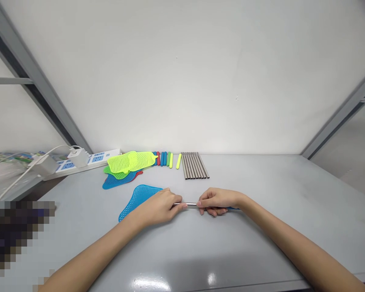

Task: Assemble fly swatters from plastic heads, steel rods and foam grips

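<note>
The left hand (166, 202) and right hand (217, 199) pinch a metal tube (191, 204). Uneven twisting could skew the blue flyswatter head (140, 198).

On the grey table (276, 178), metal tubes (196, 166) are laid in a row; left of the tubes, coloured handles (165, 159) are placed, and farther left, overlapping mesh paddles (118, 164).

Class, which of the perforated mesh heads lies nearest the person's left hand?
The front blue mesh head, partly covered by the left hand; the other mesh heads lie overlapping one another farther back.
</note>
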The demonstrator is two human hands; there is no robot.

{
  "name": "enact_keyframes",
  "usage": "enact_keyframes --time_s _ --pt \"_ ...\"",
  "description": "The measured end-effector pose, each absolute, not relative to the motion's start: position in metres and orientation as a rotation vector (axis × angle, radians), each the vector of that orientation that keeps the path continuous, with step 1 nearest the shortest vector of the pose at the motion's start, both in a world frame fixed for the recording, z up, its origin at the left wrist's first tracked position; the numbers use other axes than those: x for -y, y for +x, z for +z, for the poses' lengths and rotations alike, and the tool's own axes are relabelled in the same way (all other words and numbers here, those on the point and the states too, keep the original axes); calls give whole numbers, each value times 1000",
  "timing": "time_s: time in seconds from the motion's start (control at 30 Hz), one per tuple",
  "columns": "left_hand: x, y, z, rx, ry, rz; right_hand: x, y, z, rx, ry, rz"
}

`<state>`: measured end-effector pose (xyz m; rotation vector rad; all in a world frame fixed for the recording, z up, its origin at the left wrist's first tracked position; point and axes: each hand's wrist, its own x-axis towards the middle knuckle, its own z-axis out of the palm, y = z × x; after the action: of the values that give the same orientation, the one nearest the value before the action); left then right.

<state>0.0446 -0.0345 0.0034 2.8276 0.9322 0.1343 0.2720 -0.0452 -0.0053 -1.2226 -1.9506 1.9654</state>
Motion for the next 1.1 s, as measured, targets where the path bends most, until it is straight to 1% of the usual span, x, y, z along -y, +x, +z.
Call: enact_keyframes --time_s 0.37,0.63,0.9,1.1 --pt "33 45 -7 -925 2872 168 46 271 -3 1912 -1217 2014" --pt "41 50 -10 -937 3018 191 45 271 -11 1742 -1151 2136" --pt "46 49 -3 -870 3173 199 49 264 -7 1426 -1223 2419" --pt "54 54 -5 -850 3220 202 52 261 -2 1345 -1178 2552"
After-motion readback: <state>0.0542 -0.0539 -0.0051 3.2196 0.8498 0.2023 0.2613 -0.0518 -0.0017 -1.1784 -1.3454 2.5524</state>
